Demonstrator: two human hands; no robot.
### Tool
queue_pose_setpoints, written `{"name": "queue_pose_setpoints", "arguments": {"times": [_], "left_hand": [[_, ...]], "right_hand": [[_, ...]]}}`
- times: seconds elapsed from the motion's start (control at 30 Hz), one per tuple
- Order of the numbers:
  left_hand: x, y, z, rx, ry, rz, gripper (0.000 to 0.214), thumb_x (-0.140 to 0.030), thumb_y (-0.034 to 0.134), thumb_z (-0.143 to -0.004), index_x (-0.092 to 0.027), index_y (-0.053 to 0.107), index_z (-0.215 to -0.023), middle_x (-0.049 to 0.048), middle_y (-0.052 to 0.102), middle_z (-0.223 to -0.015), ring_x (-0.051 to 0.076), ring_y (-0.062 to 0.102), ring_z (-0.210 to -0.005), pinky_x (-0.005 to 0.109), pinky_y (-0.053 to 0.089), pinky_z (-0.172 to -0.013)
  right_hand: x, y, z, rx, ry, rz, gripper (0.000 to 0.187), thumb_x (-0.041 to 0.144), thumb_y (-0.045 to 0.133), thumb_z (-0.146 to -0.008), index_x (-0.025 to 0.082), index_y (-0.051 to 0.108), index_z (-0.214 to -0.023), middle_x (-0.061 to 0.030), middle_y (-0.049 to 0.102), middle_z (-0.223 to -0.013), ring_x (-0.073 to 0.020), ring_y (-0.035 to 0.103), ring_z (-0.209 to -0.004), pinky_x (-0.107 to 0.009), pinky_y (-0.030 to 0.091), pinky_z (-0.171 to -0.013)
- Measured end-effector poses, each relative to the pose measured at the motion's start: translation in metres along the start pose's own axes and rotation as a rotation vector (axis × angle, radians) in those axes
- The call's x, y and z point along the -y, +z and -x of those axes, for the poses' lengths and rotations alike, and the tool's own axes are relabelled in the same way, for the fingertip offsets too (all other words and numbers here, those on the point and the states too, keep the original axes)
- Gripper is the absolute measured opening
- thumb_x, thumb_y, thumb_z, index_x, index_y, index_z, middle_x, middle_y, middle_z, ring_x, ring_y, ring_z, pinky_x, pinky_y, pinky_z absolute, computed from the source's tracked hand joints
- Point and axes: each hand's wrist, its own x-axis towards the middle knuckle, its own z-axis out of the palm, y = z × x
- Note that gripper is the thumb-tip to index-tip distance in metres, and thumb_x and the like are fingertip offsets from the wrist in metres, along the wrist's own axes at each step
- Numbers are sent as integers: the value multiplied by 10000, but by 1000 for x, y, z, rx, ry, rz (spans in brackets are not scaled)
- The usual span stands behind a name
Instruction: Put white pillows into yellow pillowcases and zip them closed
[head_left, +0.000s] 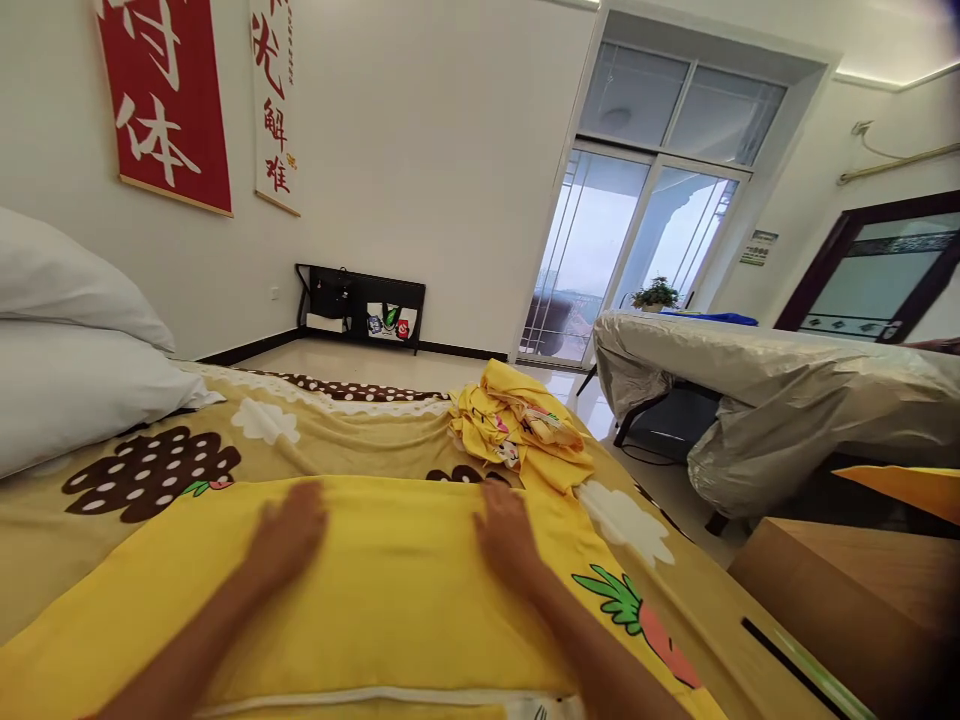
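Observation:
A yellow cloth (pixel 405 580) with a printed carrot on its right side is spread flat on the bed in front of me. A white strip runs along its near edge. My left hand (pixel 289 530) rests on the cloth near its far edge, blurred by motion, fingers appearing laid flat. To the right, my right hand (pixel 506 530) lies on the same far edge with its fingers also flat and pointing away. Just beyond my right hand sits a crumpled yellow cloth (pixel 521 420) with a colourful print.
White pillows (pixel 75 370) are stacked at the left on the patterned bed sheet (pixel 330 430). A wooden box-like piece (pixel 855 590) stands close on the right. Behind it is a plastic-covered table (pixel 765 370) with a potted plant (pixel 655 293). A low black rack (pixel 360 305) stands by the wall.

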Motion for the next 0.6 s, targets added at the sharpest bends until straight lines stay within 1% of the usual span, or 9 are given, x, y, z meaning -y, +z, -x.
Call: {"name": "queue_pose_setpoints", "arguments": {"times": [0.03, 0.1, 0.17, 0.23, 0.37, 0.43, 0.5, 0.57, 0.6], "left_hand": [[-28, 1, -1, 47, 62, 15, 565, -325, 234, -903, -143, 363, -1422, 134, 297, -1510, 257, 261, -1397, 526, 239, -1089], [-68, 1, -3, 131, 139, 76, 587, -414, 197, -926, -188, 283, -1461, 76, 209, -1543, 216, 197, -1421, 487, 200, -1122], [-72, 1, -4, 145, 141, 100, 606, -461, 171, -931, -202, 240, -1474, 47, 170, -1550, 203, 162, -1430, 485, 161, -1137], [-42, -1, -3, 127, 68, 74, 605, -464, 187, -927, -212, 237, -1475, 35, 167, -1552, 212, 160, -1431, 501, 154, -1134], [58, -9, 4, 116, -171, -26, 601, -444, 213, -918, -205, 254, -1469, 61, 194, -1551, 238, 180, -1425, 532, 176, -1111], [90, -14, 8, 107, -216, -62, 600, -426, 173, -925, -174, 271, -1461, 82, 213, -1546, 229, 183, -1424, 530, 190, -1105], [99, -21, 10, 99, -229, -89, 593, -406, 149, -932, -164, 272, -1458, 92, 207, -1547, 226, 181, -1425, 540, 190, -1100], [85, -31, 12, 90, -275, -136, 576, -359, 172, -934, -124, 299, -1445, 152, 234, -1529, 280, 217, -1411, 598, 151, -1085], [72, -36, 13, 79, -283, -161, 563, -309, 185, -931, -83, 335, -1424, 195, 267, -1506, 315, 236, -1399, 627, 114, -1076]], "right_hand": [[25, 7, -1, 59, -103, -39, 536, 333, 395, -895, 164, 385, -1403, -67, 398, -1463, -219, 326, -1338, -341, 237, -1080], [60, 20, -2, 166, -253, -100, 557, 475, 369, -914, 266, 345, -1430, 31, 365, -1485, -170, 321, -1350, -304, 267, -1075], [63, 26, -3, 244, -301, -126, 544, 544, 291, -932, 316, 348, -1423, 57, 333, -1496, -150, 302, -1364, -318, 261, -1086], [35, 25, -5, 289, -250, -117, 558, 548, 243, -942, 299, 339, -1431, 20, 285, -1518, -160, 250, -1391, -370, 222, -1109], [-68, 17, 6, 299, 10, -33, 596, 471, 215, -948, 204, 224, -1480, -81, 178, -1548, -217, 144, -1424, -482, 165, -1117], [-110, 15, 16, 282, 121, 43, 612, 469, 222, -944, 198, 177, -1491, -80, 144, -1556, -215, 104, -1431, -488, 118, -1130], [-130, 13, 21, 253, 194, 138, 611, 477, 234, -944, 219, 161, -1493, -57, 150, -1557, -200, 110, -1430, -480, 100, -1137], [-127, 9, 20, 219, 237, 207, 581, 439, 249, -948, 217, 206, -1483, -74, 210, -1543, -221, 169, -1419, -520, 105, -1124], [-117, 5, 17, 203, 246, 219, 565, 401, 266, -946, 191, 257, -1470, -114, 267, -1520, -256, 215, -1405, -561, 100, -1108]]}}
